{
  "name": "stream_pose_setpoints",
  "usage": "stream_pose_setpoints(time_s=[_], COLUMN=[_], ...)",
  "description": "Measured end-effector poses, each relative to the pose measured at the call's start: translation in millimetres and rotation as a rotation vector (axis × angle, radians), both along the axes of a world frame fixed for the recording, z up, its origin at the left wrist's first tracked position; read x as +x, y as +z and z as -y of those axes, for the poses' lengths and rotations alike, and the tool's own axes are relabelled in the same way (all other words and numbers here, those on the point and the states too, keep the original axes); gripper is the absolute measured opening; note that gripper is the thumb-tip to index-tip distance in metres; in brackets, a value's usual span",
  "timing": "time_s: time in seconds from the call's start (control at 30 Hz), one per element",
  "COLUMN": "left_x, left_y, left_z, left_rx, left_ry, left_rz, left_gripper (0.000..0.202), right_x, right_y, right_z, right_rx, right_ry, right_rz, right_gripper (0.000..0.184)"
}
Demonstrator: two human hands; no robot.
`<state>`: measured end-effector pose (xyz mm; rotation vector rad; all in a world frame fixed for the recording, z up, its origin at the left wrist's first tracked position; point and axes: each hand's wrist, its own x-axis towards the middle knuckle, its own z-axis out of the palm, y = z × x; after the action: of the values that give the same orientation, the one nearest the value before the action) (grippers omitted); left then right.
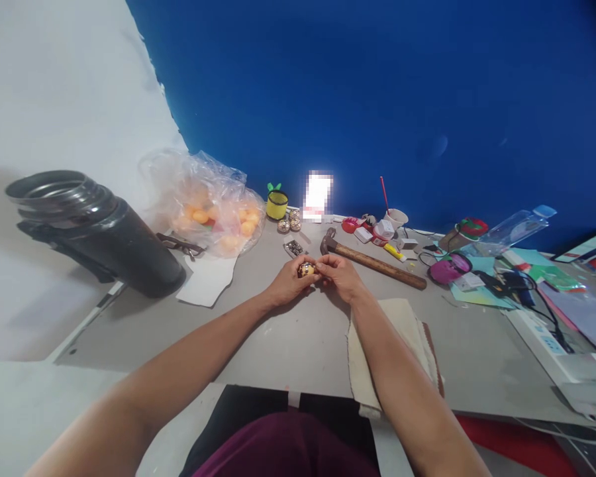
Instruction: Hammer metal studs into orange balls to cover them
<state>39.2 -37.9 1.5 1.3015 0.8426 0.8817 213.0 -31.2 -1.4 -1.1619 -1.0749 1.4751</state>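
Observation:
My left hand is closed round a small decorated ball, orange with dark and light studs, held just above the grey table. My right hand meets it from the right, fingertips pinched against the ball's side. Whether those fingers hold something tiny I cannot make out. A wooden-handled hammer lies just behind my right hand. Two similar studded balls rest farther back, and a small tray of studs sits between them and my hands.
A black ribbed container lies on its side at the left. A clear bag of orange balls sits behind it, near a yellow cup. A folded cloth lies under my right forearm. Cables, papers, a bottle and a power strip crowd the right.

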Motion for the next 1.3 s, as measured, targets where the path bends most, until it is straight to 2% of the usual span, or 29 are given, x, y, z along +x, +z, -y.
stream_pose_setpoints(time_s=[0.17,0.4,0.57,0.8,0.93,1.07,1.3], left_x=[-2.3,-0.2,-1.7,-0.4,-0.7,-1.1,-1.6], left_y=[-2.2,-2.3,-3.7,-5.9,-3.1,-1.4,-8.0], left_z=[-2.6,-2.3,-5.7,-9.6,-5.9,-3.0,-8.8], left_rx=[0.039,-0.055,-0.043,-0.154,-0.135,-0.091,0.029], left_ry=[0.031,0.005,0.07,0.066,0.05,0.024,0.123], left_rz=[-0.014,0.108,0.103,0.294,0.223,0.164,0.108], left_gripper=[0.039,0.049,0.044,0.046,0.056,0.05,0.049], right_x=[0.2,1.6,3.4,2.8,3.6,4.6,2.4], right_y=[4.0,8.4,7.6,6.9,5.9,6.6,10.1], right_z=[1.6,1.4,0.7,0.9,0.4,0.7,1.6], right_rx=[-0.023,-0.025,-0.03,-0.013,-0.006,0.005,-0.007], right_ry=[0.001,-0.001,-0.035,-0.031,-0.023,-0.026,-0.029], right_rz=[-0.071,-0.08,-0.112,-0.096,-0.096,-0.096,-0.096], right_gripper=[0.047,0.048,0.048,0.047,0.045,0.045,0.044])
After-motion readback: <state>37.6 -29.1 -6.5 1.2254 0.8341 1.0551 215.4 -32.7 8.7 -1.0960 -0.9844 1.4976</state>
